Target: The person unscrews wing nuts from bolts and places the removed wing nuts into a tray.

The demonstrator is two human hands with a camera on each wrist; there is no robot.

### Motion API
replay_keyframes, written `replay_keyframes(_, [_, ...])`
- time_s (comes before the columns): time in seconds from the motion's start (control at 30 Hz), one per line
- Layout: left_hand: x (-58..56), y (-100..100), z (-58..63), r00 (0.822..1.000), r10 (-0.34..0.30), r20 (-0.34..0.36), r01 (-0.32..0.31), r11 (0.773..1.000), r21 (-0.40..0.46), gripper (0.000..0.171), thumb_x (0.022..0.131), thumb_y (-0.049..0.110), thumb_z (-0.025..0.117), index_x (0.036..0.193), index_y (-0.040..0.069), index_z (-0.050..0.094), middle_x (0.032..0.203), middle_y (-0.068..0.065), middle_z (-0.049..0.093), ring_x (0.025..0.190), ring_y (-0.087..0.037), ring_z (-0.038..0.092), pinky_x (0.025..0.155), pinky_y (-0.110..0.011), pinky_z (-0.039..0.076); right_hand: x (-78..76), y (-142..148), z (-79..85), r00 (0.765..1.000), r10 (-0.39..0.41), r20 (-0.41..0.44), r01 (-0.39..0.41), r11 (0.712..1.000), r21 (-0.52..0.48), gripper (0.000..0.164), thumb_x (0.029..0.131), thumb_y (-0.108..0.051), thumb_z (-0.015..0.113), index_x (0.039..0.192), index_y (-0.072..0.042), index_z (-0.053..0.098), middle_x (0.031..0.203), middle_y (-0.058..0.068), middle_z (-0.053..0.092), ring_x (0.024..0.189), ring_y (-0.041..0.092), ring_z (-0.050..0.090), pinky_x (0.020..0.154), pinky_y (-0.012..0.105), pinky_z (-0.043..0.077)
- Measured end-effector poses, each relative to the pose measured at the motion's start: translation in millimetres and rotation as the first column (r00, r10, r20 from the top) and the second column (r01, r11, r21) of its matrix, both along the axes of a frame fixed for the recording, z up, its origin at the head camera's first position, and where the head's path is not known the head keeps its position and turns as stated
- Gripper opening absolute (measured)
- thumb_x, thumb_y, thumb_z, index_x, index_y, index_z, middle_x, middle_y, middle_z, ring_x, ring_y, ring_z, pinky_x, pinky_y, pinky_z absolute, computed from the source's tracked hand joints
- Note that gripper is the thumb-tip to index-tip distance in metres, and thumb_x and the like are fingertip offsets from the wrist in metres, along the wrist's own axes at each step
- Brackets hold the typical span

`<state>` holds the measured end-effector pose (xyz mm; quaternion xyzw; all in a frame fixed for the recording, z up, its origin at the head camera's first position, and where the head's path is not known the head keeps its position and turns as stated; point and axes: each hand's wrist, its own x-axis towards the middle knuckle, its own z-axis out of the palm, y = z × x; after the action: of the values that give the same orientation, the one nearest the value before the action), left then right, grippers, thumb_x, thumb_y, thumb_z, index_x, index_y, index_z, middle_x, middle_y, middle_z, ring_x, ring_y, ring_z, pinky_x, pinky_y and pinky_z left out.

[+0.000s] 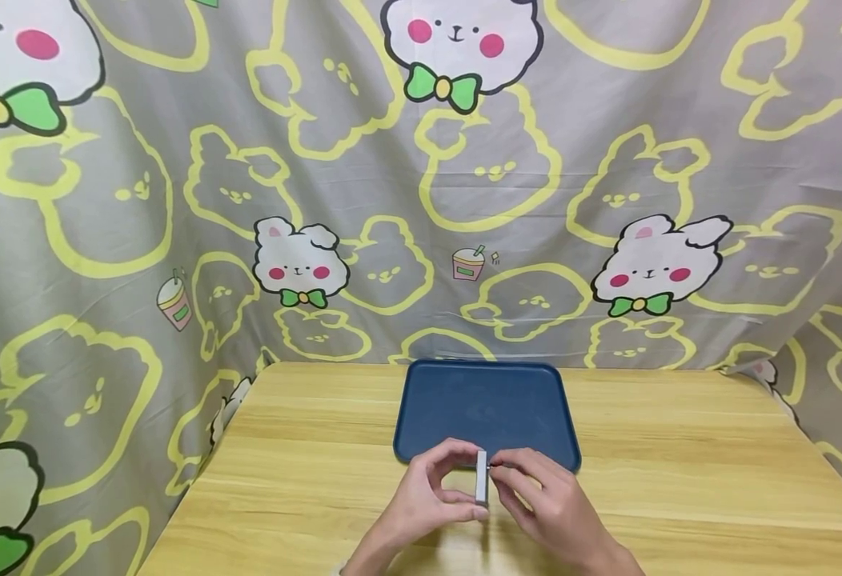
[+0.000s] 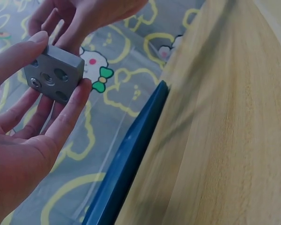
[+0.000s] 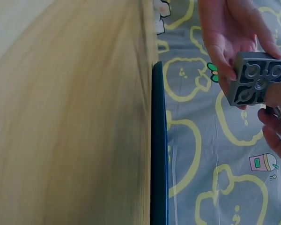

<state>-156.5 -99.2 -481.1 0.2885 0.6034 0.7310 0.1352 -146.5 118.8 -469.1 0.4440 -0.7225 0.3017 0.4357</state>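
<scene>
My left hand (image 1: pixel 421 494) holds a square grey metal plate (image 1: pixel 482 482) upright by its edges, thumb on one edge and fingers on the opposite one. Several round holes pierce the plate's smooth face (image 2: pixel 51 70) in the left wrist view. Ribs and round bosses cover its other face (image 3: pixel 253 83), seen in the right wrist view. Close against that ribbed side, my right hand (image 1: pixel 554 500) pinches a small dark screw (image 3: pixel 277 111) at one corner. The fingers hide most of the screw, so how far it sits in the hole cannot be seen.
A blue rectangular tray (image 1: pixel 482 400) lies on the wooden table (image 1: pixel 306 448) just beyond the hands. A grey curtain (image 1: pixel 363 184) with cartoon bears hangs behind the table and along its sides.
</scene>
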Motion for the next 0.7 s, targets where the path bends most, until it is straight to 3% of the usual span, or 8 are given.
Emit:
replay_keyframes(0.17, [-0.7,-0.8,-0.9,1.000,-0.004,-0.003,0.004,1.000,0.010,0.057,0.082,-0.006,0.082,0.133,-0.002,0.058,0.131,-0.035,0.054,0.123,-0.033,0.059,0.086,-0.045,0.064,0.0,-1.8,2.5,0.998,0.001,-0.067,0.000,1.000,0.022,0.025,0.106,-0.013,0.056,0.094,-0.001,0.075,0.099,0.011,0.069,0.078,0.021,0.068,0.068,0.027,0.061])
replay_keyframes(0.27, [-1.1,-1.1,-1.5,1.000,-0.003,-0.003,0.003,1.000,0.007,0.056,0.082,-0.006,0.082,0.133,-0.002,0.058,0.130,-0.031,0.057,0.123,-0.031,0.060,0.086,-0.045,0.064,-0.1,-1.4,0.9,0.999,-0.016,-0.031,0.017,1.000,0.026,0.024,0.106,-0.016,0.057,0.097,-0.002,0.074,0.101,0.010,0.069,0.081,0.020,0.068,0.071,0.026,0.061])
replay_keyframes(0.37, [-1.7,-1.0,-1.8,1.000,0.014,-0.009,-0.014,1.000,-0.013,0.057,0.081,-0.005,0.082,0.132,0.000,0.059,0.129,-0.021,0.060,0.123,-0.031,0.059,0.086,-0.046,0.064,1.3,1.1,-0.5,0.992,-0.001,0.128,0.001,1.000,-0.004,0.017,0.102,-0.017,0.066,0.109,-0.002,0.071,0.109,0.008,0.068,0.090,0.020,0.069,0.076,0.022,0.061])
replay_keyframes(0.43, [-2.1,-0.7,-2.1,1.000,0.022,-0.015,-0.022,1.000,-0.020,0.058,0.080,-0.006,0.082,0.132,0.001,0.059,0.129,-0.018,0.060,0.125,-0.036,0.057,0.086,-0.046,0.064,3.8,3.0,-0.4,0.950,0.032,0.310,-0.012,0.998,-0.067,0.024,0.097,-0.014,0.073,0.118,-0.004,0.067,0.115,0.006,0.067,0.095,0.021,0.069,0.076,0.022,0.062])
replay_keyframes(0.47, [-2.2,-0.3,-2.0,1.000,0.023,-0.017,-0.024,0.999,-0.023,0.058,0.080,-0.007,0.082,0.133,0.001,0.059,0.130,-0.017,0.059,0.126,-0.039,0.056,0.086,-0.047,0.063,5.1,4.2,0.2,0.908,0.061,0.415,-0.016,0.994,-0.113,0.029,0.095,-0.011,0.074,0.122,-0.006,0.065,0.117,0.005,0.067,0.097,0.021,0.069,0.076,0.023,0.063])
replay_keyframes(0.53, [-2.0,0.6,-1.8,0.999,0.026,-0.019,-0.027,0.999,-0.027,0.060,0.079,-0.009,0.083,0.133,0.001,0.059,0.131,-0.016,0.057,0.128,-0.041,0.054,0.086,-0.047,0.063,7.6,6.3,2.5,0.778,0.127,0.615,0.014,0.976,-0.219,0.035,0.094,-0.008,0.075,0.127,-0.010,0.061,0.117,0.005,0.067,0.099,0.020,0.071,0.073,0.026,0.064])
replay_keyframes(0.6, [-1.5,1.7,-2.0,0.999,0.022,-0.024,-0.023,0.999,-0.026,0.062,0.078,-0.011,0.083,0.133,0.000,0.058,0.133,-0.019,0.054,0.128,-0.040,0.053,0.088,-0.047,0.063,8.7,8.0,5.7,0.609,0.211,0.765,0.066,0.947,-0.313,0.031,0.096,-0.008,0.073,0.125,-0.010,0.060,0.115,0.009,0.068,0.097,0.020,0.072,0.072,0.035,0.066])
replay_keyframes(0.7, [-0.3,3.3,-2.3,0.999,0.021,-0.035,-0.022,0.999,-0.031,0.062,0.077,-0.012,0.083,0.132,-0.001,0.058,0.134,-0.022,0.051,0.127,-0.031,0.055,0.089,-0.047,0.063,7.3,11.5,9.9,0.344,0.339,0.876,0.133,0.906,-0.403,0.026,0.101,-0.015,0.068,0.122,-0.002,0.061,0.110,0.018,0.068,0.094,0.022,0.074,0.074,0.047,0.066])
